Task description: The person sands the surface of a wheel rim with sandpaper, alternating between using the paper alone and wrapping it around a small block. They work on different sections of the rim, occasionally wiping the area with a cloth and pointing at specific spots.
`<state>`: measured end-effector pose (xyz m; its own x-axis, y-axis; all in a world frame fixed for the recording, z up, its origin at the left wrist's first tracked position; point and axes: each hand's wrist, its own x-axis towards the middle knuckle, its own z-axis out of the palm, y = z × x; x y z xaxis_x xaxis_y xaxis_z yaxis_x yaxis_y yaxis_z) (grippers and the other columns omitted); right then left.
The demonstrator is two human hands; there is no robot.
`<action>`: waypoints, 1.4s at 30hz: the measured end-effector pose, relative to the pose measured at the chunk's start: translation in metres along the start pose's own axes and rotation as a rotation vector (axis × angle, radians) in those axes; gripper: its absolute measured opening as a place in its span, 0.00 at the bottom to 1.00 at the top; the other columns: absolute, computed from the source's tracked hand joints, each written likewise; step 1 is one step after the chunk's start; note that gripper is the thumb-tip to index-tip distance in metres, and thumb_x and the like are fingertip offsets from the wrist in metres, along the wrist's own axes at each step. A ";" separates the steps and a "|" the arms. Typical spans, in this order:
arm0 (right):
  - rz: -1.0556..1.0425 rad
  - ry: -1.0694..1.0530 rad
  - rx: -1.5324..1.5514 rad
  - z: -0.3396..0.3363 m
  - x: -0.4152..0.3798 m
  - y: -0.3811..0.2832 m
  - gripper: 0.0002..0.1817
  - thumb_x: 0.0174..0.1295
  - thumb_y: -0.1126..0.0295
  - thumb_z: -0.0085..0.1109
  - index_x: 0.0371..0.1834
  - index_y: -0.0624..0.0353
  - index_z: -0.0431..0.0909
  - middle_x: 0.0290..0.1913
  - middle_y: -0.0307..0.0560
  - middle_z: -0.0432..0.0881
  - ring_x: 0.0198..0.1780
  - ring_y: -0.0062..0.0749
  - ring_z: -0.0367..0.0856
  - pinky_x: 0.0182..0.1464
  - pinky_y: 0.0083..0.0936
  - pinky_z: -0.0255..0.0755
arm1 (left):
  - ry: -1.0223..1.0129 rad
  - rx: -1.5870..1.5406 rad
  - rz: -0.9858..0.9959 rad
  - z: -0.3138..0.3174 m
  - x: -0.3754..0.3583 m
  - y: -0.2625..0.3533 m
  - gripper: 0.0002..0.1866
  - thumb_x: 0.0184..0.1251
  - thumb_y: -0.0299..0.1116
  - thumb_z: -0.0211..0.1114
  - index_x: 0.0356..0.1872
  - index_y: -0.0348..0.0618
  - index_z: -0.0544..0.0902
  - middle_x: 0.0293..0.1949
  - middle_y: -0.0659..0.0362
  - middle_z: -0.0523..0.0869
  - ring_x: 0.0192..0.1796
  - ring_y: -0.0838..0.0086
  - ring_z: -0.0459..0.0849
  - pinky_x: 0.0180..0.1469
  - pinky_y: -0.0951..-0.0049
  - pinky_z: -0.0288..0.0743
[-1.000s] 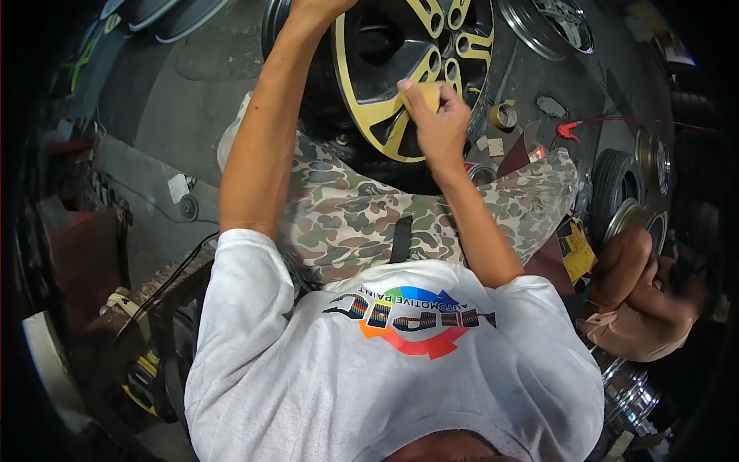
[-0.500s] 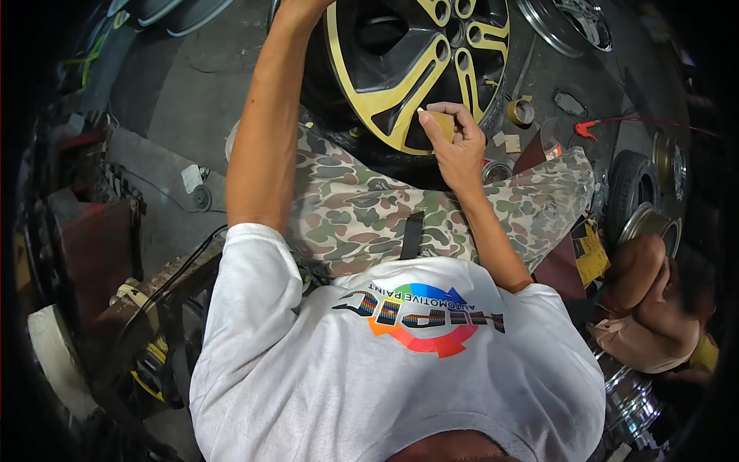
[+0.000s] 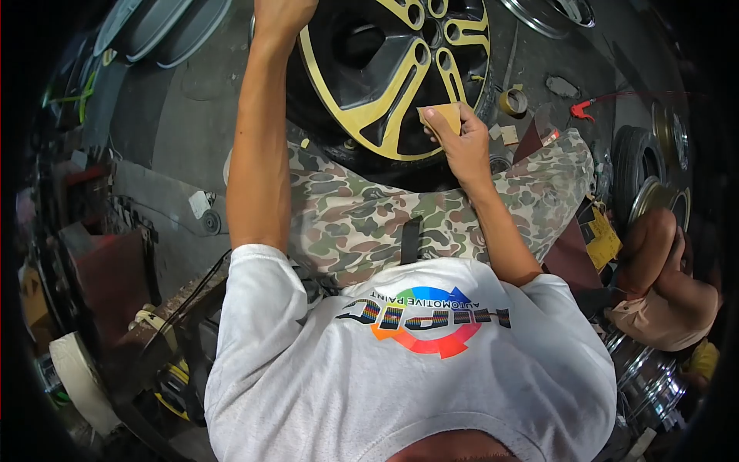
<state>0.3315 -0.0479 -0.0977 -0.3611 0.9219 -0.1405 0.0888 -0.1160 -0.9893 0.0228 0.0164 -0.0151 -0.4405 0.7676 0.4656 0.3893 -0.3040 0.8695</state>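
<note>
A black wheel rim with yellow-gold spokes [image 3: 369, 122] stands tilted at the top centre, its lower edge near the camouflage-clad legs [image 3: 362, 215]. My right hand [image 3: 468, 146] pinches a small folded tan sheet [image 3: 443, 117] between thumb and fingers, over the rim's lower right part. At the top edge, my left hand [image 3: 283, 17] is at the rim's left side; its fingers are cut off by the frame, so its grip is hidden.
Right of the wheel lie a yellow tape roll [image 3: 513, 102] and a red air gun [image 3: 582, 109]. A tire [image 3: 637, 160] and a crouching co-worker's bare legs [image 3: 654, 254] are at the right. Chrome rims [image 3: 650, 377] sit lower right, grey rims [image 3: 165, 27] upper left.
The view has shifted, with the wheel now further left. The tan sheet in my right hand shows more of its face, and the hand has turned slightly.
</note>
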 end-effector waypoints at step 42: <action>-0.199 -0.082 0.342 -0.060 0.003 -0.048 0.10 0.74 0.68 0.68 0.48 0.65 0.84 0.42 0.37 0.85 0.41 0.17 0.81 0.47 0.18 0.76 | -0.717 -0.170 -0.248 0.105 -0.134 0.085 0.19 0.62 0.34 0.81 0.43 0.34 0.81 0.32 0.57 0.88 0.32 0.78 0.85 0.37 0.75 0.79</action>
<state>0.3823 -0.0176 -0.0487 -0.4140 0.9079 0.0657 -0.2994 -0.0677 -0.9517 0.1997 -0.0530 -0.0210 0.1555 0.9843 0.0841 0.1925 -0.1137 0.9747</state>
